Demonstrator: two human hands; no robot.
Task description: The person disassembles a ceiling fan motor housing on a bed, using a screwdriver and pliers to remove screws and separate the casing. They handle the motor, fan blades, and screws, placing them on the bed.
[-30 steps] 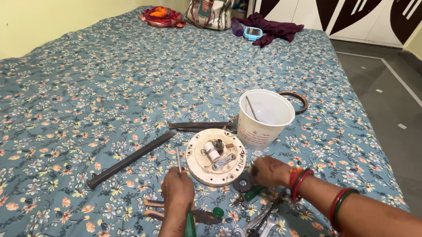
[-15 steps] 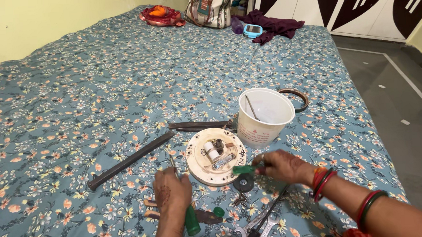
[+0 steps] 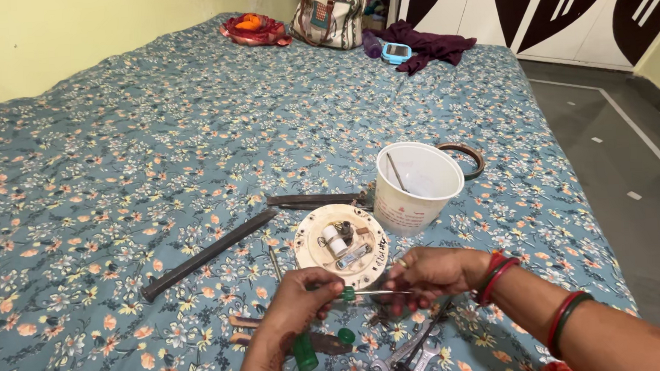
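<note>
Head view, near edge first: spanners (image 3: 403,355) lie at lower centre. My left hand (image 3: 295,304) is closed around a green-handled screwdriver (image 3: 305,351); my right hand (image 3: 429,274) pinches its thin shaft (image 3: 373,292) at the tip. Just above sits a round cream plate with electrical parts (image 3: 341,245), then a white bucket (image 3: 416,185). I judge the tip is being set; next it needs steady aim at a screw.
</note>
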